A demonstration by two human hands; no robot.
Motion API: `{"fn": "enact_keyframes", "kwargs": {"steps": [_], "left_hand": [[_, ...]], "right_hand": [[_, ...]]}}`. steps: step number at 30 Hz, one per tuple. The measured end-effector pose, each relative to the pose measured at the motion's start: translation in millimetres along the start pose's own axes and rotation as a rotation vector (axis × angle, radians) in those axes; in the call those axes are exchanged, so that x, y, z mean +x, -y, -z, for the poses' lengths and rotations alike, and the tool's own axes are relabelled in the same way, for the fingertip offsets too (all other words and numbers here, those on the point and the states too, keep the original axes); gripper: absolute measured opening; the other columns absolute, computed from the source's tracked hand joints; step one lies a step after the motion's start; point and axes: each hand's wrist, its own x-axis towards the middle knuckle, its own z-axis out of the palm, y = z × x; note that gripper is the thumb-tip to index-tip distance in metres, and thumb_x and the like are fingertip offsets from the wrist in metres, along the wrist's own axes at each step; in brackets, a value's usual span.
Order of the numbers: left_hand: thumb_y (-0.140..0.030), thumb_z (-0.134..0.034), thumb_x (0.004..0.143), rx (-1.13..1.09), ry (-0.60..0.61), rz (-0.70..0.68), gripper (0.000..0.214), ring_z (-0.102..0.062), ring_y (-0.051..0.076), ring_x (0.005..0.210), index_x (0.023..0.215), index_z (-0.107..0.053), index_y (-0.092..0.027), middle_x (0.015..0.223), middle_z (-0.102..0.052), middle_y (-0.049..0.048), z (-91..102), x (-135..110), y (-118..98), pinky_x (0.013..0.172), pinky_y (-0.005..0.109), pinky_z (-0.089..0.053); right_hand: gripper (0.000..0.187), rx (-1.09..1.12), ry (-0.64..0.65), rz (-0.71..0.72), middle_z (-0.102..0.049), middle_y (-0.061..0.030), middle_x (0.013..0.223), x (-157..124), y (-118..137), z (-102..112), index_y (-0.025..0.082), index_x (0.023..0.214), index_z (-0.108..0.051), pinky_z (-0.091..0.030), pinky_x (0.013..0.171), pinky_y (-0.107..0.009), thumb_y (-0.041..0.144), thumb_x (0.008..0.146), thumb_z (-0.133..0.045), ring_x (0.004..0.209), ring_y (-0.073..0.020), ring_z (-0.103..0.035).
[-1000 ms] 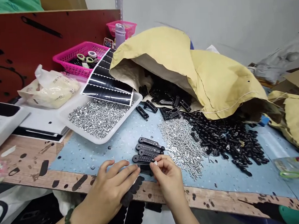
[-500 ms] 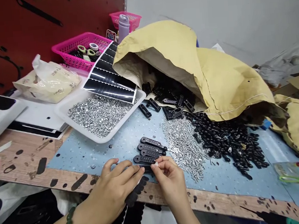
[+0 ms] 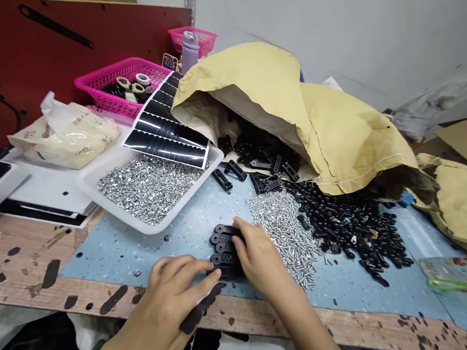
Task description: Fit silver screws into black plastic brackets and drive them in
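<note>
Several black plastic handle-like parts (image 3: pixel 224 248) with textured faces and a round hole near one end lie side by side near the table's front edge. My right hand (image 3: pixel 258 250) is bent over their right ends, with one finger at the far part and the thumb on top; its other fingertips are hidden. My left hand (image 3: pixel 177 288) has its fingertips at the left end of the nearest part. Beneath its thumb and palm it holds a dark strip with a scalloped edge (image 3: pixel 200 308).
A white tray (image 3: pixel 149 227) of small metal nuts stands at the left. Loose screws (image 3: pixel 289 235) and small black parts (image 3: pixel 353 225) are heaped to the right. Behind lies a yellow sack (image 3: pixel 245 62) spilling black parts. A pink basket (image 3: pixel 108 101) holds scissors.
My right hand has left its pinch on a small pale piece and moved up over the row. The far parts have shifted left, so the row is more even. The view has turned slightly.
</note>
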Motion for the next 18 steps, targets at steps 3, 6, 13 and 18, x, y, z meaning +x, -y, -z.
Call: {"fn": "enact_keyframes", "kwargs": {"steps": [3,6,13,18], "left_hand": [[-0.017,-0.046,0.093,-0.119,0.038,0.129,0.045,-0.045,0.023,0.122,0.136,-0.047,-0.030,0.133,-0.052,0.0033,11.4,3,-2,0.097,0.037,-0.044],[-0.020,-0.040,0.098,-0.246,0.047,0.205,0.044,-0.046,0.021,0.124,0.140,-0.041,-0.032,0.138,-0.047,0.0024,12.3,7,-3,0.096,0.032,-0.049],[-0.017,-0.043,0.094,-0.133,-0.074,0.177,0.046,-0.045,0.024,0.124,0.138,-0.043,-0.030,0.136,-0.052,0.0017,7.3,7,7,0.096,0.038,-0.045],[-0.004,-0.046,0.080,0.097,0.012,-0.050,0.058,-0.049,0.024,0.117,0.133,-0.051,-0.026,0.128,-0.060,0.0011,-3.6,6,5,0.099,0.042,-0.027]], "right_hand": [[0.037,0.100,0.012,0.020,-0.060,-0.0118,0.118,-1,13,1,0.020,0.127,-0.047,-0.041,0.099,-0.050,0.016,0.091,-0.045,0.113,-0.0251,-0.055],[0.044,0.297,0.089,0.043,-0.062,-0.0076,0.107,-11,33,10,0.025,0.130,-0.043,-0.051,0.083,-0.038,0.019,0.088,-0.053,0.098,-0.0210,-0.059],[0.011,0.673,-0.064,-0.336,-0.061,-0.0028,0.077,-24,26,10,0.022,0.092,-0.067,-0.052,0.057,-0.027,0.027,0.085,-0.059,0.065,-0.0151,-0.060],[0.016,0.887,-0.134,-0.608,-0.057,-0.0005,0.068,-29,13,-9,0.018,0.080,-0.070,-0.050,0.048,-0.023,0.034,0.077,-0.068,0.053,-0.0121,-0.058]]}}
